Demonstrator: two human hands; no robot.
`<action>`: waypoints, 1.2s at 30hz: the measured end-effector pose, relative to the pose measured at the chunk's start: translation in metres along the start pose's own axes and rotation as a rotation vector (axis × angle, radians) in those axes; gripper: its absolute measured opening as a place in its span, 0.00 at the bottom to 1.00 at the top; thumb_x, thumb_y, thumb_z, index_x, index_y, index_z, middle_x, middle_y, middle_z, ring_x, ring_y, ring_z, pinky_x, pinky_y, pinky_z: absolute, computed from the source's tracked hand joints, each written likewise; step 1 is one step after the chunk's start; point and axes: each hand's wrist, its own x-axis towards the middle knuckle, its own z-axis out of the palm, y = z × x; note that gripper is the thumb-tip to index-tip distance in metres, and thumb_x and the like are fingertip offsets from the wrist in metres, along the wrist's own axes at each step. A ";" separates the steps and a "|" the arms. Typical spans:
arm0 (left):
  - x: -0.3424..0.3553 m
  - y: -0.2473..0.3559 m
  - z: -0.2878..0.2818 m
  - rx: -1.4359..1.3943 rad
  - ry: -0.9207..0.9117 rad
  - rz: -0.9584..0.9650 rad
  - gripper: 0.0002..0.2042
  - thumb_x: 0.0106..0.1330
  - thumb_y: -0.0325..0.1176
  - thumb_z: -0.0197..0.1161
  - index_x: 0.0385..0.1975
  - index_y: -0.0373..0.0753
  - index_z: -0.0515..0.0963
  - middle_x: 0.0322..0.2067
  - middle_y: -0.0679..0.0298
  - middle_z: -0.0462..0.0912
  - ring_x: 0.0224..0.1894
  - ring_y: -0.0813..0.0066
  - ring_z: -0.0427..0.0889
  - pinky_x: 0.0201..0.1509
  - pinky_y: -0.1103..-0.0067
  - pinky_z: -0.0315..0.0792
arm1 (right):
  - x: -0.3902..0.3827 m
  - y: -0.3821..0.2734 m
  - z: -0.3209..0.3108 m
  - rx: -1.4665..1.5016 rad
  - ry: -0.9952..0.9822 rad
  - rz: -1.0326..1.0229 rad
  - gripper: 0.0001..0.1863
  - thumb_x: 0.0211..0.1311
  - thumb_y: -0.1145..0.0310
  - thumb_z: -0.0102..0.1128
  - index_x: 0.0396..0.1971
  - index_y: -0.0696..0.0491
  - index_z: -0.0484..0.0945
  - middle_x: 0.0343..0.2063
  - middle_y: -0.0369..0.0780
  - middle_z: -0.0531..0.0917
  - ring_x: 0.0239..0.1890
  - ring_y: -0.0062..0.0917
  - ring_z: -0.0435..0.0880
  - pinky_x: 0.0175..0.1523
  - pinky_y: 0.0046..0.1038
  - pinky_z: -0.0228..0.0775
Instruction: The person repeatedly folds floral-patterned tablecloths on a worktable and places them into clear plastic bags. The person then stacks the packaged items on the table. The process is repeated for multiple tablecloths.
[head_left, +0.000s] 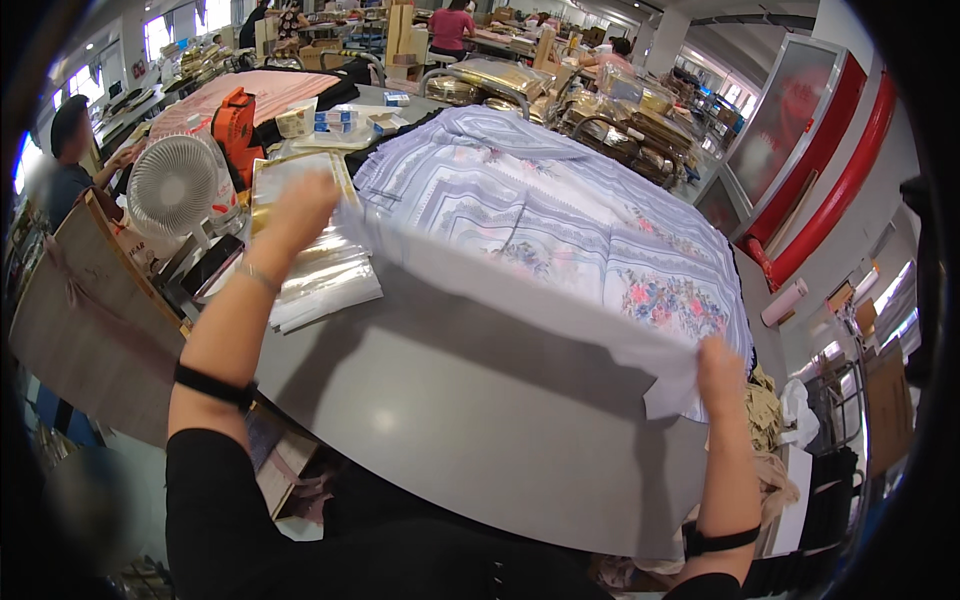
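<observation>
My left hand (308, 205) is raised at the upper left, its fingers closed on one end of a pale, folded length of cloth (510, 303), above some clear plastic bags (325, 290). My right hand (718, 370) grips the other end at the right, stretching the cloth across the grey table (420, 430). Both hands are slightly blurred. Behind the held cloth lies a broad stack of light blue scarves (560, 200) with floral patterns and borders.
A white fan (167, 185), an orange bag (235, 130) and small boxes (340, 120) sit at left. A co-worker (75, 170) is beyond. Bagged goods (630, 130) are piled behind the scarves. A red cabinet (805, 170) and pipe (860, 170) stand at right.
</observation>
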 end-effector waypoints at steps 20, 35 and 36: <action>-0.051 0.030 0.022 -0.336 -0.177 0.356 0.11 0.54 0.24 0.55 0.38 0.38 0.77 0.32 0.57 0.74 0.39 0.59 0.76 0.42 0.69 0.72 | 0.029 0.055 -0.064 -0.047 0.163 0.045 0.05 0.51 0.79 0.57 0.29 0.58 0.76 0.29 0.44 0.77 0.35 0.42 0.78 0.40 0.37 0.70; -0.133 0.043 0.010 -0.430 -0.178 0.242 0.04 0.52 0.25 0.56 0.27 0.39 0.71 0.22 0.60 0.76 0.30 0.59 0.79 0.33 0.67 0.73 | -0.064 0.035 -0.001 0.045 -0.061 -0.070 0.04 0.50 0.75 0.56 0.24 0.53 0.71 0.21 0.43 0.75 0.28 0.41 0.76 0.31 0.41 0.66; -0.127 0.043 0.008 -0.345 -0.208 0.221 0.05 0.52 0.24 0.56 0.28 0.39 0.71 0.23 0.60 0.76 0.30 0.59 0.78 0.34 0.67 0.73 | -0.059 0.038 -0.001 0.019 -0.041 -0.074 0.03 0.51 0.74 0.55 0.24 0.53 0.71 0.21 0.43 0.75 0.27 0.40 0.76 0.30 0.41 0.66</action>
